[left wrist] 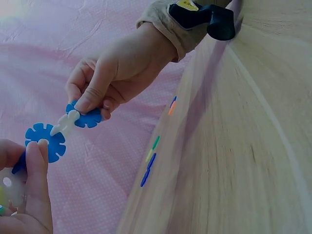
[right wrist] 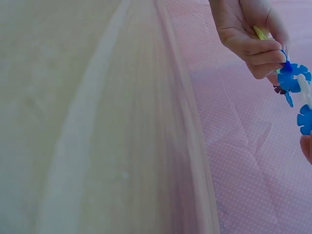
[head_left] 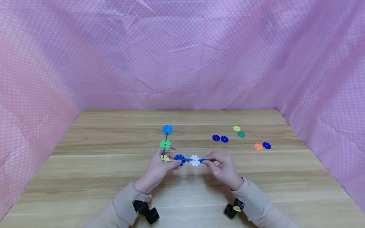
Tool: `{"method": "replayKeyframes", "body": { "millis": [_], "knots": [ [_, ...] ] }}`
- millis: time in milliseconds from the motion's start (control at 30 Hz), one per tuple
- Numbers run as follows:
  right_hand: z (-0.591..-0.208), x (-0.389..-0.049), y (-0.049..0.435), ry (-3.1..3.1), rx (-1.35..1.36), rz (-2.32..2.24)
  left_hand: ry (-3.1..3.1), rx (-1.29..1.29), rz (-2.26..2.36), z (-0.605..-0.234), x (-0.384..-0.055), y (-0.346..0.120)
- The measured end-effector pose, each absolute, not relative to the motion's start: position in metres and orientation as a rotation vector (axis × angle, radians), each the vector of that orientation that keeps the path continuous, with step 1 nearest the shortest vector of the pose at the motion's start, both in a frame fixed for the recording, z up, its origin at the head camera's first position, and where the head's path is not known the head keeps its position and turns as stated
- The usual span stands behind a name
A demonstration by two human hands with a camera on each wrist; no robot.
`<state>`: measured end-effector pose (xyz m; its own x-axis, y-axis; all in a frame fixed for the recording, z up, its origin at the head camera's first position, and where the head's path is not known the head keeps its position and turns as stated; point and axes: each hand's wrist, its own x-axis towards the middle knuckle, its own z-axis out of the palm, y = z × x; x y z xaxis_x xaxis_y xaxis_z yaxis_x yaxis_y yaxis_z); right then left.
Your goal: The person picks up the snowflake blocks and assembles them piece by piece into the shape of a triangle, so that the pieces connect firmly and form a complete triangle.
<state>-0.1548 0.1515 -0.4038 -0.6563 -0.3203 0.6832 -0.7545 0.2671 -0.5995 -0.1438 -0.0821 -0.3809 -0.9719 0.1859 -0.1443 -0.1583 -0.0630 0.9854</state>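
Note:
A chain of slotted plastic discs is held up over the table and bends in an L. Its far arm shows a light blue disc [head_left: 167, 129], a green disc [head_left: 165, 144] and a yellow disc [head_left: 164, 158]. The near arm runs right through a dark blue disc [head_left: 179, 160] and a white disc [head_left: 195, 160] to a blue disc [left wrist: 90, 119] at the end. My left hand [head_left: 158, 167] grips the chain around its corner, thumb on the dark blue disc. Between thumb and fingers, my right hand [head_left: 223, 167] pinches the end blue disc, which is joined to the white one.
On the wooden table [head_left: 114, 171], a pair of dark blue discs [head_left: 220, 138] lies beyond my right hand. Farther right are a yellow disc [head_left: 236, 128] with a green one, and an orange disc [head_left: 258, 146] beside a dark blue one. Pink dotted cloth [head_left: 182, 63] surrounds the table.

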Motion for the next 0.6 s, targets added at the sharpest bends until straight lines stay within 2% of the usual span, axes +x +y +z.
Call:
{"method": "replayKeyframes", "body": {
  "millis": [600],
  "knots": [
    [-0.394, -0.1555, 0.1499, -2.086, 1.093, 1.286, 1.992, 0.064, 2.072, -0.3816, -0.1438, -0.0883]
  ]
}}
